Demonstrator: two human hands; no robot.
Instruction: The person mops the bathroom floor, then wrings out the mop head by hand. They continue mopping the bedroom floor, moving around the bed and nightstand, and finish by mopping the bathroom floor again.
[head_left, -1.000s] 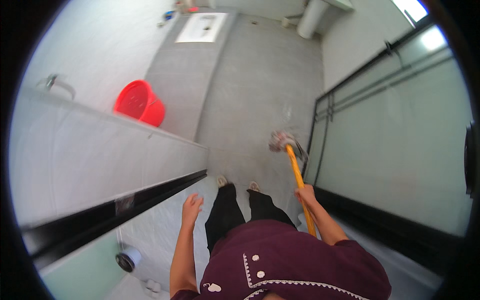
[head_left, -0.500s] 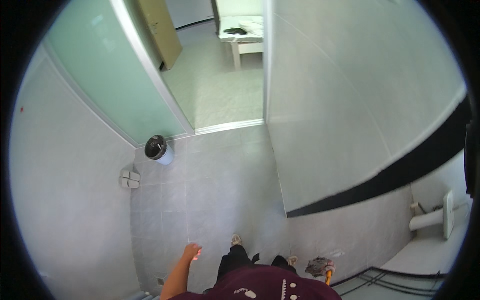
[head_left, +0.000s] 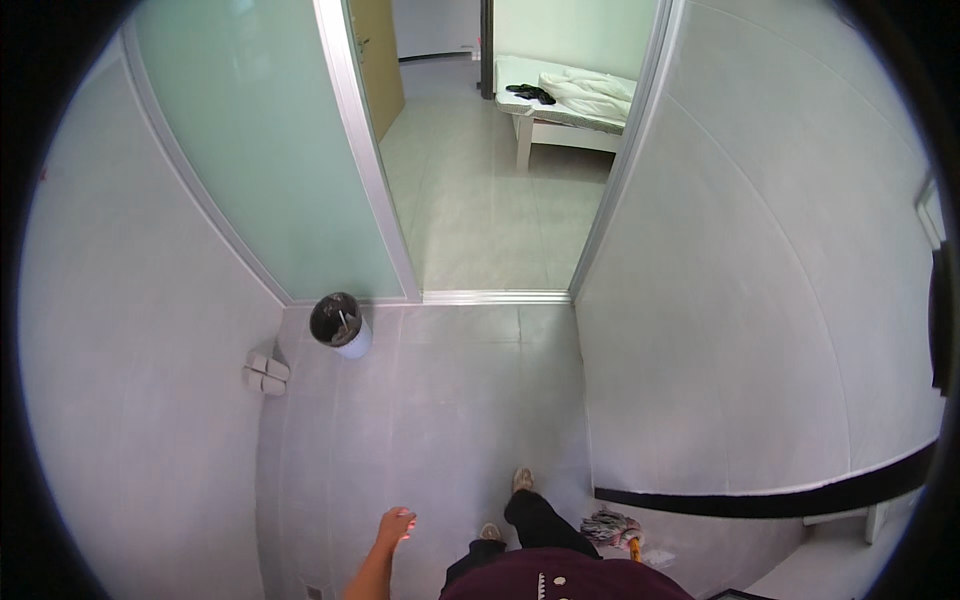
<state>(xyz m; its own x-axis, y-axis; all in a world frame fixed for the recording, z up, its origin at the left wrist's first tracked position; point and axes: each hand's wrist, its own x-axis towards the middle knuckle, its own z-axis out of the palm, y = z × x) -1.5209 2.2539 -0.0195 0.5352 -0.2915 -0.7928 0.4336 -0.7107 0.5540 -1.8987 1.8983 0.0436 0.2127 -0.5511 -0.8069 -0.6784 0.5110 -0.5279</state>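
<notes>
My left hand (head_left: pixel 397 523) hangs beside my body over the tiled floor (head_left: pixel 440 400), its fingers loosely curled inward. Nothing shows in it. To the right of my legs lies a mop head (head_left: pixel 612 526) with grey and pinkish strands on the floor. Its orange handle (head_left: pixel 635 549) runs back until my maroon shirt (head_left: pixel 590 577) hides it. My right hand is out of sight, so what it holds does not show. One of my shoes (head_left: pixel 523 480) is ahead of the other.
Ahead, a doorway's metal sill (head_left: pixel 495 297) leads to a room with a white bed (head_left: pixel 570 130). A frosted glass panel (head_left: pixel 250 150) is on the left. Nearby stand a lined bin (head_left: pixel 353 345) and grey slippers (head_left: pixel 266 373). A wall (head_left: pixel 740 300) with a dark lower edge borders the right.
I have stepped forward, and the doorway and bed now look nearer. My view has swung right. The mop has come along beside me; my feet have swapped lead.
</notes>
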